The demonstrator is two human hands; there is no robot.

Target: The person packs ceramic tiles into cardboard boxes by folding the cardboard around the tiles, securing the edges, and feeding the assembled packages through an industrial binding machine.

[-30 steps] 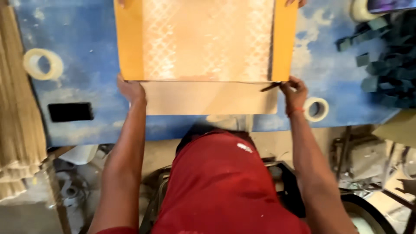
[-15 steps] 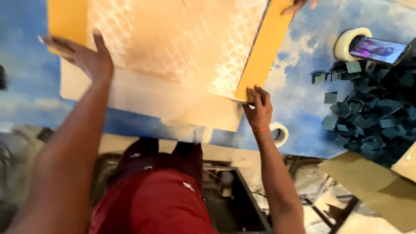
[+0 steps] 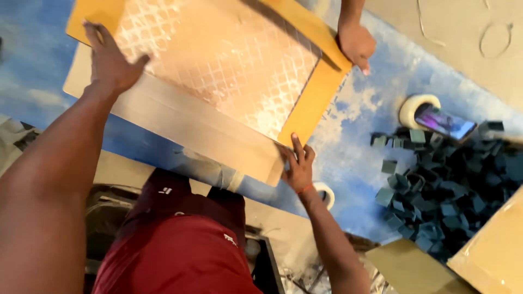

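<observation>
Both hands press flat with fingers spread, left hand [image 3: 111, 62] and right hand [image 3: 297, 166] gripping nothing, on the cardboard sheet [image 3: 180, 122], whose long axis runs diagonally from upper left to lower right.

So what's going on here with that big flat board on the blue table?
A person presses both hands on a large flat panel with a lattice pattern, wrapped in yellow-brown paper, lying on a blue table. The left hand is spread flat near one corner; the right hand pins the cardboard flap's corner at the near edge. Another person's hand rests on the far side. A heap of dark foam blocks and a tape roll lie alongside.
</observation>
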